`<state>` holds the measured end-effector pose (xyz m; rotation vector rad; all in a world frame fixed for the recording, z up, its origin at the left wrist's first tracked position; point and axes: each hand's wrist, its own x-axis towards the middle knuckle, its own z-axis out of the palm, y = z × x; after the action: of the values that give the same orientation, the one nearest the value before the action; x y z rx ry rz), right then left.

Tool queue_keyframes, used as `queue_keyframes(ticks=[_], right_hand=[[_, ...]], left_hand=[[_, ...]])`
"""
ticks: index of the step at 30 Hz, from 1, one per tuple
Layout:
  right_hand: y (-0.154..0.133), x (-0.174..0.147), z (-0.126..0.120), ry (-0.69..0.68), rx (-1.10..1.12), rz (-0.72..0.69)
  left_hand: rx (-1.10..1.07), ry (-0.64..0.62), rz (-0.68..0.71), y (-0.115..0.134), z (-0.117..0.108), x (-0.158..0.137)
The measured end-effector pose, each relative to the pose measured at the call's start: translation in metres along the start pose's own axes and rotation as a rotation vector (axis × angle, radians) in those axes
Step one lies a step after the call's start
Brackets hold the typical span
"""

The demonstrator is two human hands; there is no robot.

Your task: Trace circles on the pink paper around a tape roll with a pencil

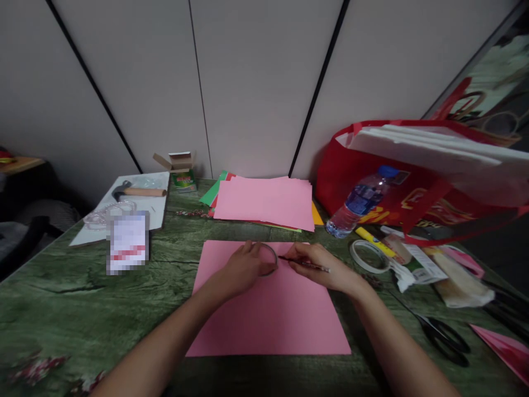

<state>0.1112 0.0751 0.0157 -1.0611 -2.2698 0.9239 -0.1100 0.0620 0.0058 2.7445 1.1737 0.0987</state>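
Hammer: over on the far left of the table [86, 320], lying on a white board [159, 216]; a blocky blur beside it masks some flat object [128, 240], so I can't say what that is.
Left hand [243, 266]: laid low over the ring, fingers and thumb bent about its rim, holding it against the paper; the hand hides the ring's left side, and the fingertips are hard to make out.
Pink sheet [268, 322]: flat in front of the person, below a stack of pink paper [264, 198]; likely light, fairly stiff and easy to crease, best steadied with a flat palm or taken by a bare edge.
Ring [276, 256]: on the sheet's upper half, between the hands; it looks light, rigid and apt to slide, best held by the outer rim; its material I can't tell.
Pen [318, 267]: slim, dark and patterned, surely light; its tip points at the ring, though whether it touches the paper is unclear; best held low, near the tip.
Right hand [308, 259]: pinched narrow round the pen.
Scissors [444, 336]: right of that forearm, blades dim against the table.
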Motion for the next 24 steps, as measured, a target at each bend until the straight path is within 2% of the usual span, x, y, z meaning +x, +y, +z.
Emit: queue_keyframes(ticks=[8, 14, 24], right_hand=[[-0.007, -0.004, -0.003, -0.125, -0.069, -0.027], [-0.011, -0.005, 0.0, -0.124, -0.126, -0.022], [-0.017, -0.01, 0.01, -0.097, -0.125, 0.004]], left_hand=[[-0.045, -0.018, -0.037, 0.0, -0.001, 0.002], [-0.032, -0.011, -0.056, 0.001, -0.002, 0.003], [-0.038, 0.013, -0.007, -0.002, -0.003, 0.0]])
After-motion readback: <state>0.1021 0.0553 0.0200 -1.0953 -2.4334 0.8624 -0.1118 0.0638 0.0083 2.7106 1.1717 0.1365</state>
